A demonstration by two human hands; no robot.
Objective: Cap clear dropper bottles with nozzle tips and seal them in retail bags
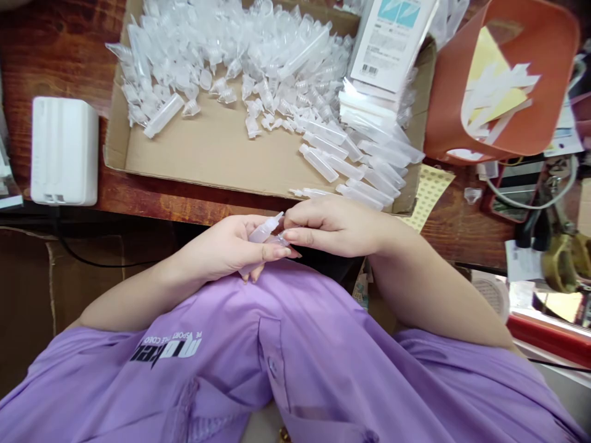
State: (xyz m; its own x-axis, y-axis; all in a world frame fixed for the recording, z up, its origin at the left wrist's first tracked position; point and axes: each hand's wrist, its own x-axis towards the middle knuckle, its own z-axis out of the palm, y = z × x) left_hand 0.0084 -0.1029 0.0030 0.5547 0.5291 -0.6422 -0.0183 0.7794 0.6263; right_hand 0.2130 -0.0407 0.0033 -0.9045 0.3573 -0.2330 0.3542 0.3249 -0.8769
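My left hand (231,243) is closed around a small translucent squeeze bottle (262,231). A narrow nozzle tops the bottle, pointing up and to the right, while the palm and thumb hide much of its body. Close beside it, my right hand (335,224) has thumb and fingers pinched on a small clear plastic cap (279,240), partly hidden between the two hands. Both hands meet above my lap, just in front of a shallow cardboard box (217,151). Loose clear caps (226,92) are heaped inside it, and several frosted bottles (318,163) lie at its right side.
A white plastic device (64,151) stands left of the box. At the right are an orange bin (438,117) with paper strips, a yellow dotted sheet (429,194), a phone (514,191) and scissors (558,261). A white printed package (390,46) rests over the box's back right.
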